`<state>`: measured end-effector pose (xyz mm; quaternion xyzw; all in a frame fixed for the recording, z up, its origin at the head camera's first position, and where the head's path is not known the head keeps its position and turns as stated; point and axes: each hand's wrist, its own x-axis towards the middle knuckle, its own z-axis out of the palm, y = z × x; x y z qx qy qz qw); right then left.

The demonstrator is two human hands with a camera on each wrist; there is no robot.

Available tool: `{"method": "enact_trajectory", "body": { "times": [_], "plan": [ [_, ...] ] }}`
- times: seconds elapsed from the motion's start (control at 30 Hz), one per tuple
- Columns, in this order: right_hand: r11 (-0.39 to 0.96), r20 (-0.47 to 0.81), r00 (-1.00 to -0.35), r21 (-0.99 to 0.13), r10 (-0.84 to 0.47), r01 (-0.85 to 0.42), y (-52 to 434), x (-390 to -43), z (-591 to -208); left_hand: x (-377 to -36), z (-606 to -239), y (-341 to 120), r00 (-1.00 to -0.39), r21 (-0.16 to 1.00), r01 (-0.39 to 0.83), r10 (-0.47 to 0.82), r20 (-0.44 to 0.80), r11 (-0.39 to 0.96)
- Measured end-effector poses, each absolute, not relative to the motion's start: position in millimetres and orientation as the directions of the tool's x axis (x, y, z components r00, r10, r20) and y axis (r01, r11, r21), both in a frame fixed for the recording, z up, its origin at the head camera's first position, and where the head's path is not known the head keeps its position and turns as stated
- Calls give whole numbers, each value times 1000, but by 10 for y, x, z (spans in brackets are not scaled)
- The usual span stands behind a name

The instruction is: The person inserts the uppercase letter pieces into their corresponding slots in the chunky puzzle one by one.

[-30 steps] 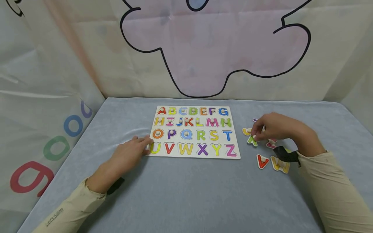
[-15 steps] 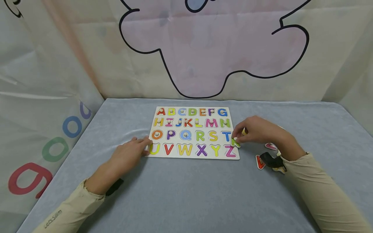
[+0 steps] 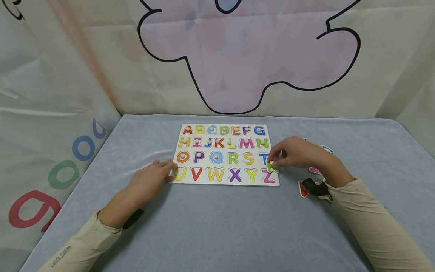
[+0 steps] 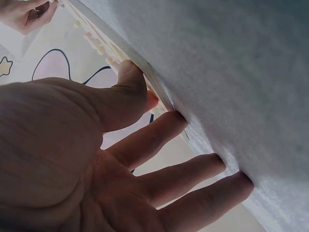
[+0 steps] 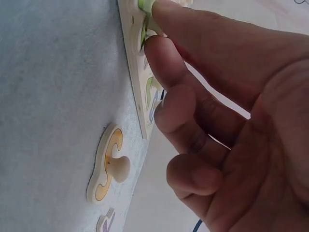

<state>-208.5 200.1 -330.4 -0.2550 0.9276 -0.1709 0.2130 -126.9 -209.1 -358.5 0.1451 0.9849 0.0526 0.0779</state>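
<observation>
A white alphabet puzzle board (image 3: 276,180) lies in the middle of the grey table, printed with coloured letters A to Z. My left hand (image 3: 159,174) rests flat beside the board's near left corner, by the U; its thumb (image 4: 131,77) touches the board's edge (image 4: 96,42) while its straight fingers press the cloth. My right hand (image 3: 276,160) pinches a green letter piece (image 3: 272,166) by its knob, over the board's right edge between T and Z. In the right wrist view the green letter piece (image 5: 145,7) sits at the fingertips against the board (image 5: 136,92).
Loose letter pieces lie right of the board: a red one (image 3: 301,189), a pink one (image 3: 315,170) and a blue one (image 3: 327,149). A yellow knobbed piece (image 5: 108,164) lies by the right hand. Printed fabric walls close in the table's back and sides.
My right hand picked the green piece out of the loose pile and carried it left to the board's right edge. The left hand has stayed put.
</observation>
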Motion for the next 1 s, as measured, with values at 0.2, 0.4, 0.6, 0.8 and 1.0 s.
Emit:
{"method": "enact_trajectory", "body": {
  "times": [0.2,0.4,0.6,0.8,1.0],
  "plan": [
    [820,-305,-788,-416,-534,-394,1991,-2087,-3276,-1290,-3579,-2073,-946,122,276,292,-142,953],
    [794,-216,-794,-396,-569,-461,1846,-2075,-3208,-1285,-3564,-2060,-945,130,252,272,-179,959],
    [790,-214,-789,-394,-576,-469,1461,-2118,-3118,-1288,-3568,-2068,-946,141,250,272,-177,958],
    [772,-211,-773,-411,-598,-485,1112,-2164,-3092,-1288,-3570,-2068,-944,147,261,284,-168,954],
    [784,-259,-762,-399,-593,-475,976,-2164,-3146,-1265,-3569,-2071,-945,148,263,285,-158,954]
  ]
}}
